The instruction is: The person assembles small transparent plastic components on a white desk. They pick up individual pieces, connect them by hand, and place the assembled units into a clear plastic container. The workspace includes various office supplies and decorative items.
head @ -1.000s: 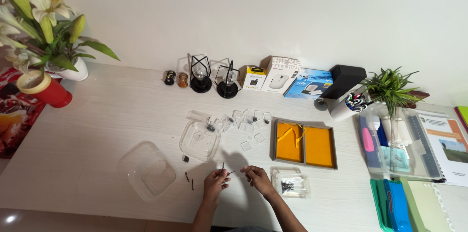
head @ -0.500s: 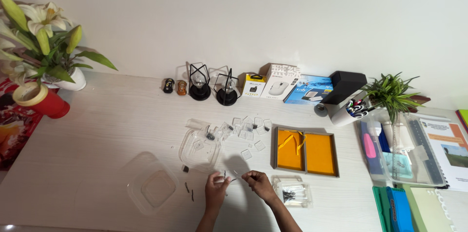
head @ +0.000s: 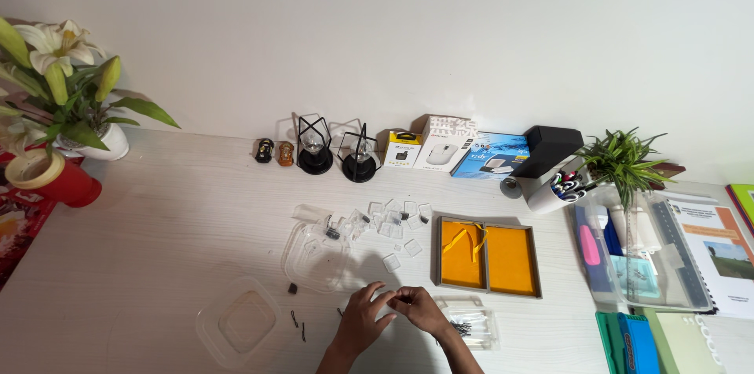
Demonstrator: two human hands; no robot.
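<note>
Both hands (head: 393, 313) now closer together, pinched item too small

High head view down onto desk (head: 157, 217)

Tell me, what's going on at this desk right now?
A person's left hand and right hand are brought together at the near edge of the white desk, fingertips meeting over something too small to make out. Around them lie two clear plastic lids, small clear square pieces, a clear box of dark pins and an open orange-lined case.
</note>
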